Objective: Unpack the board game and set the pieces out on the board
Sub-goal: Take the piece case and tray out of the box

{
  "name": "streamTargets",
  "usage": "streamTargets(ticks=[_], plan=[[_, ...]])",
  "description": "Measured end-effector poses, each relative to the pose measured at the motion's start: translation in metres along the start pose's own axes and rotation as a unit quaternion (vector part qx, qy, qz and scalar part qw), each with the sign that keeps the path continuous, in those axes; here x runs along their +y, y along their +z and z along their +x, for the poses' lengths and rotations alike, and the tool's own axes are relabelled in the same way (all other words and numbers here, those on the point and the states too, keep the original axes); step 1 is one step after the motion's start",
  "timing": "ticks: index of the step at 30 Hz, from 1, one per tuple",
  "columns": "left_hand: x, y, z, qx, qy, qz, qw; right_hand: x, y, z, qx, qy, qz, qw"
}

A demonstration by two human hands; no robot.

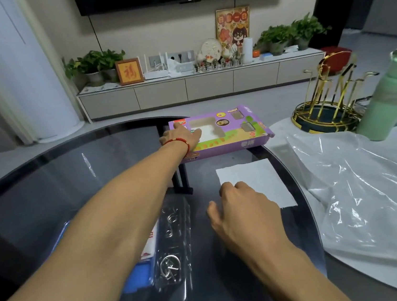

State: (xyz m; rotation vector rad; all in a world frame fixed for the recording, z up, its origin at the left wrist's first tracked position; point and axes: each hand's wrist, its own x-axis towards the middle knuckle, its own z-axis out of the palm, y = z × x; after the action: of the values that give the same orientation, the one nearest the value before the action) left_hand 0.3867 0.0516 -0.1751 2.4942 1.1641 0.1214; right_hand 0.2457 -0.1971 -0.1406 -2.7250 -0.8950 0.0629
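Observation:
A purple board game box (235,133) with cut-out windows lies flat at the far edge of the dark glass table (47,189). My left hand (182,137) reaches out to the box's left end, fingers laid over its top and into the big window. My right hand (239,207) rests nearer to me, fingers loosely curled at the near left corner of a white paper sheet (258,180); it holds nothing that I can see.
A clear bag of metal ring puzzles (172,248) and a blue packet (140,275) lie under my left forearm. To the right, a white table carries a clear plastic bag (372,191), a gold rack (327,109) and a green bottle (391,99).

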Motion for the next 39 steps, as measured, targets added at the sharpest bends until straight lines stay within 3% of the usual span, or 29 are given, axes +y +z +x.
streamTargets(ticks=[4,9,14,16,20,26,29,34,39], plan=[[-0.017,-0.017,-0.024,-0.011,0.043,0.005,0.999,0.000,0.005,-0.001,0.008,-0.011,0.015,1.000],[-0.068,-0.055,-0.086,0.034,0.131,0.008,0.991,0.000,0.015,0.002,-0.058,-0.087,0.039,0.994],[-0.165,-0.075,-0.201,0.060,0.258,0.117,0.957,-0.006,0.028,0.001,-0.105,-0.003,0.116,0.988],[-0.206,-0.078,-0.243,0.042,0.249,0.174,0.952,-0.011,0.029,-0.001,-0.137,0.010,0.170,0.976],[-0.264,-0.073,-0.275,0.011,0.178,0.194,0.965,-0.025,0.030,-0.011,-0.152,-0.015,0.129,0.980],[-0.279,-0.068,-0.273,0.008,0.174,0.111,0.978,-0.047,0.030,-0.015,-0.028,-0.093,0.091,0.991],[-0.280,-0.071,-0.265,0.007,0.180,0.120,0.976,-0.057,0.030,-0.010,-0.055,-0.129,0.078,0.987],[-0.288,-0.075,-0.258,-0.002,0.192,0.094,0.977,-0.064,0.037,0.001,-0.069,-0.145,-0.052,0.986],[-0.294,-0.075,-0.254,-0.001,0.185,0.079,0.979,-0.069,0.027,0.006,-0.127,-0.172,-0.025,0.976]])
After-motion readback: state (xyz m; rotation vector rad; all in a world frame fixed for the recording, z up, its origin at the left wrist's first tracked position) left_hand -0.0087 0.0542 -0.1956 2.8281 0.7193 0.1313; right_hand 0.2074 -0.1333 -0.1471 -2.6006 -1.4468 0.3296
